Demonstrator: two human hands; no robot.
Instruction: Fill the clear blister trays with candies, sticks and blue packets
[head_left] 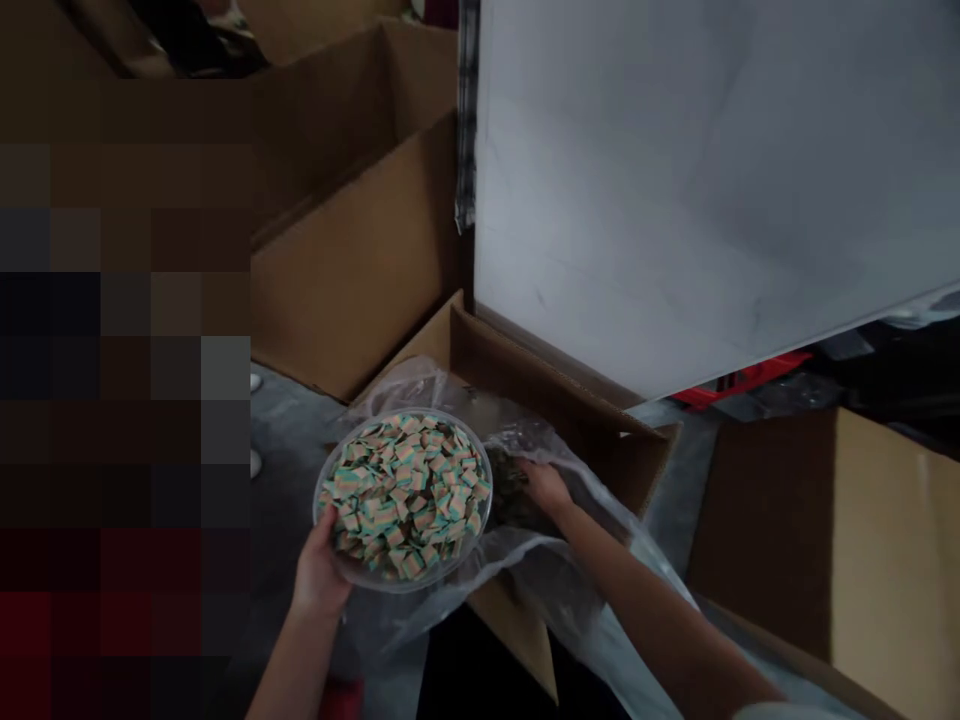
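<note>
My left hand (324, 568) grips the near left rim of a round clear plastic tub (330, 578), thumb over the edge. The tub is heaped with small square pieces (409, 490) striped in tan, green and white, like little paper packets. My right hand (546, 488) reaches into a clear plastic bag (592, 480) that lines an open cardboard box (517, 365). Its fingers dip toward a dark heap of small pieces (510, 492) inside, and their tips are hidden. The tub is held over the left side of this box.
A larger open cardboard box (352, 270) stands behind on the left. A big pale panel (675, 180) fills the upper right. Another cardboard box (772, 520) is at the right, with a red plastic item (750, 380) beyond it. The left side is blurred into blocks.
</note>
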